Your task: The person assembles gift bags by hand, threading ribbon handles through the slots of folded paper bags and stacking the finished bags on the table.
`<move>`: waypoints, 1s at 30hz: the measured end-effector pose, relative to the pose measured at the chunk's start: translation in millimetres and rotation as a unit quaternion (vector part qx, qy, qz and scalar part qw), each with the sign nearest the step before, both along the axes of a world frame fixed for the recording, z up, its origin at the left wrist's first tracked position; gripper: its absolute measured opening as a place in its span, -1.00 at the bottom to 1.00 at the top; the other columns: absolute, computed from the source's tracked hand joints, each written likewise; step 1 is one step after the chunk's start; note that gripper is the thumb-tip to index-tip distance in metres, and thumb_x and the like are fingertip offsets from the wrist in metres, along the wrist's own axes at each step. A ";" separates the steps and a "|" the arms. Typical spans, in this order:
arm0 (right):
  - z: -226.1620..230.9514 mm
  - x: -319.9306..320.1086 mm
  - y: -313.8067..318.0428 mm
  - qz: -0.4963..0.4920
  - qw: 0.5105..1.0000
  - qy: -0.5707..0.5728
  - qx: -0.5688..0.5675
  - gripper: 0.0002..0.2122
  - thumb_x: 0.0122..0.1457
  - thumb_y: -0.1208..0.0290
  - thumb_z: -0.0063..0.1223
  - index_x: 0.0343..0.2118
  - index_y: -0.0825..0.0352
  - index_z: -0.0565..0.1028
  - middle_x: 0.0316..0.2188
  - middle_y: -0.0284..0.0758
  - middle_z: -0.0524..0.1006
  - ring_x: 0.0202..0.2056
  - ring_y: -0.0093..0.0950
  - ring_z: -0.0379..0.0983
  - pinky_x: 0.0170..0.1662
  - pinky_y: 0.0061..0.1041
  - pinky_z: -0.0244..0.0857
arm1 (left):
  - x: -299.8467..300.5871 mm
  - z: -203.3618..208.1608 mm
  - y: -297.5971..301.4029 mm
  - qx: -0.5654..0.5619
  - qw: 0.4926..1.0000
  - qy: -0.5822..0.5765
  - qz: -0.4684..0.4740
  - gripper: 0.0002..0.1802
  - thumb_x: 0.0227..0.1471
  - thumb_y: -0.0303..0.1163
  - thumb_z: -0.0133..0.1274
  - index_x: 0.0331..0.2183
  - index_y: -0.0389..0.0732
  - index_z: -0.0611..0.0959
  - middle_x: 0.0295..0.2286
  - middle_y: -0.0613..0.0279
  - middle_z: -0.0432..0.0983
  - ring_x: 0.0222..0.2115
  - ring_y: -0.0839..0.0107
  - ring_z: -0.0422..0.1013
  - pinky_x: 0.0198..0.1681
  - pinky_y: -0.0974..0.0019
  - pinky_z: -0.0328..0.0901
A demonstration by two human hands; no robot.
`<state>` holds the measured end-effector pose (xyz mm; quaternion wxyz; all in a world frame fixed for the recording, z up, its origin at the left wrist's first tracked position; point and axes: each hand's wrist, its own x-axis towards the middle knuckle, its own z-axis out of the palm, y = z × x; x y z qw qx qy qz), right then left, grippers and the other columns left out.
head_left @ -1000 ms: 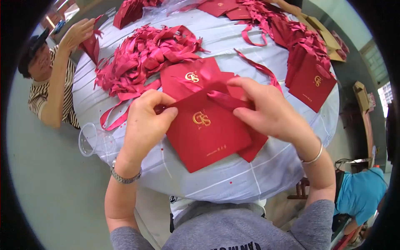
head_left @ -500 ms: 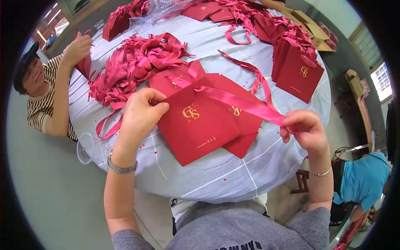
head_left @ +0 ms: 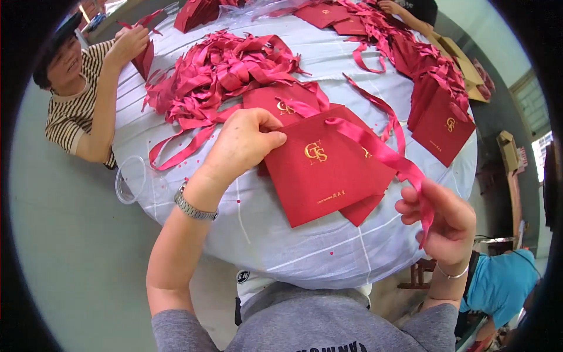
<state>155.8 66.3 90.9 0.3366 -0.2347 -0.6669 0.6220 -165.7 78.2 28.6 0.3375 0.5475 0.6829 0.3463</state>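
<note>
A flat red square paper bag (head_left: 331, 167) with a gold emblem lies tilted before me, on top of more red bags. My left hand (head_left: 249, 138) pinches its upper left edge between thumb and fingers. A pinkish-red satin ribbon (head_left: 375, 149) comes out near the bag's top right and runs down to my right hand (head_left: 443, 220). There it passes between my loosely bent fingers, and its free end hangs below them. Behind my left hand, another red bag (head_left: 272, 97) lies partly covered, with a ribbon at its top.
A big heap of ribbons (head_left: 220, 73) lies beyond my left hand. Finished-looking bags stand in a row (head_left: 443, 126) at the right. A clear plastic cup (head_left: 130, 180) is at the table's left edge. A co-worker in stripes (head_left: 88, 97) holds a red bag; others are around.
My right hand has moved lower and its fingers have loosened, so the ribbon now sags and its end hangs down. My left hand keeps its pinch on the bag. The view has shifted.
</note>
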 end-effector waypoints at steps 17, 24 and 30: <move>-30.9 -112.9 19.9 0.006 0.971 -0.220 0.098 -0.88 0.25 0.55 -0.10 -0.31 0.45 0.47 -0.53 -0.42 0.48 -0.51 -0.71 0.37 -0.43 -0.69 0.26 | -7.8 2.7 -13.0 -0.047 0.994 -0.093 -0.041 -0.76 -0.11 -0.52 0.14 -0.30 -0.40 0.61 -0.46 0.27 0.51 -0.44 0.55 0.39 -0.36 0.43 0.30; -58.2 -137.8 33.7 -0.075 0.930 -0.271 0.236 -0.90 0.17 0.51 0.02 -0.40 0.43 0.51 -0.64 -0.32 0.44 -0.58 -0.66 0.34 -0.49 -0.58 0.24 | -7.0 -4.3 -12.6 -0.036 0.995 -0.064 -0.074 -0.79 -0.06 -0.56 0.10 -0.29 -0.38 0.61 -0.43 0.29 0.51 -0.39 0.55 0.38 -0.30 0.42 0.30; -69.7 -140.7 34.6 -0.080 0.905 -0.278 0.311 -0.90 0.07 0.49 0.06 -0.54 0.36 0.48 -0.65 -0.12 0.44 -0.60 -0.22 0.44 -0.53 -0.35 0.28 | -10.6 -11.3 -11.1 -0.045 0.982 -0.167 -0.077 -0.77 -0.05 -0.49 0.10 -0.28 -0.36 0.63 -0.39 0.12 0.59 -0.37 0.40 0.48 -0.25 0.32 0.36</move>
